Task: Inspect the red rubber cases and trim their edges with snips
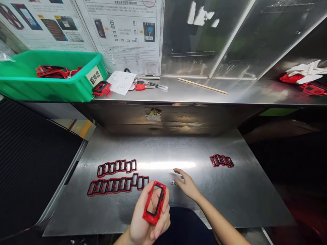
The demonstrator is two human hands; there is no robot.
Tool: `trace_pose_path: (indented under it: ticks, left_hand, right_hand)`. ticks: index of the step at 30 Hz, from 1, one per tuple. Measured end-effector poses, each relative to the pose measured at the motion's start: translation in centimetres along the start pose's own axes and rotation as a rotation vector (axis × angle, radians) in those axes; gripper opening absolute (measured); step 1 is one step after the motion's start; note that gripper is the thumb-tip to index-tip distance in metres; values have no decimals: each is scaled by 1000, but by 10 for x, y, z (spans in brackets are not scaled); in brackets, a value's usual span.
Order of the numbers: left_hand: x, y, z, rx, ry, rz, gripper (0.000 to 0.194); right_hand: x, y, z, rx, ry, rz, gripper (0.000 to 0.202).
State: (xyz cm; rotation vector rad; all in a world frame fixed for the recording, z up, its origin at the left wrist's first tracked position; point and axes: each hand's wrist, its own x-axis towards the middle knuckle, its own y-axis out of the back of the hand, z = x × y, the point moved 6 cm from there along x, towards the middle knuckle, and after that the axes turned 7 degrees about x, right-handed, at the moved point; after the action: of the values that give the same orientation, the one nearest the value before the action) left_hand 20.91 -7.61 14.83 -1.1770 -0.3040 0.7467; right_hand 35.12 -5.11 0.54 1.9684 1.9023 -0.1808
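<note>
A red frame with a black inner rim (154, 202) is held upright in my left hand (143, 214), its fingers wrapped round the back and sides. My right hand (187, 183) hovers over the metal table (204, 204), fingers apart, beside a few tiny shiny pieces (173, 182). Nothing shows in its grasp. Left of my hands lie two rows of similar red and black frames, an upper row (117, 166) and a lower row (109, 186). A smaller group of them (221, 160) lies at the right of the table.
Above the table runs a metal shelf (163, 92) with a green bin (46, 90) of red parts, a paper slip (122, 82), a red key (140, 86), pens and a wooden stick (203, 85). Red parts and white scraps (306, 72) lie at its right end.
</note>
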Motion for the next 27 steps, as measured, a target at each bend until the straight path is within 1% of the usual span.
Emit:
trace_pose_path:
  ticks: [3, 7, 8, 10, 11, 13, 15, 17, 21, 24, 27]
  left_hand:
    - [1, -7, 0, -38, 17, -61, 53]
    - [0, -9, -2, -55, 35, -95, 55]
    - [0, -9, -3, -63, 40, -93, 54]
    - [-1, -7, -5, -81, 56, -87, 52]
    - [-1, -7, -6, -85, 67, -84, 51]
    - [-1, -6, -7, -85, 83, -78, 50]
    - [-1, -6, -8, -86, 102, -77, 48]
    - [-1, -5, -9, -97, 115, -72, 47]
    - [1, -2, -9, -114, 117, -52, 46]
    - [3, -2, -9, -118, 118, -60, 47]
    - [5, -1, -8, -126, 129, -50, 46]
  right_hand:
    - [-9, -7, -50, 97, 43, -115, 45]
    - [-37, -21, -121, 207, 118, -295, 59]
    - [-44, -26, -135, 252, 135, -357, 60]
    - [-53, -34, -154, 299, 142, -414, 57]
    - [-55, -37, -158, 317, 131, -421, 54]
    - [-53, -42, -159, 351, 87, -399, 52]
    - [-50, -46, -154, 395, 37, -375, 53]
    - [-49, -48, -148, 429, -3, -379, 52]
    - [-51, -44, -146, 469, -5, -412, 43]
    - [-55, -39, -147, 491, 4, -442, 33]
    - [-59, -36, -145, 493, 10, -466, 30]
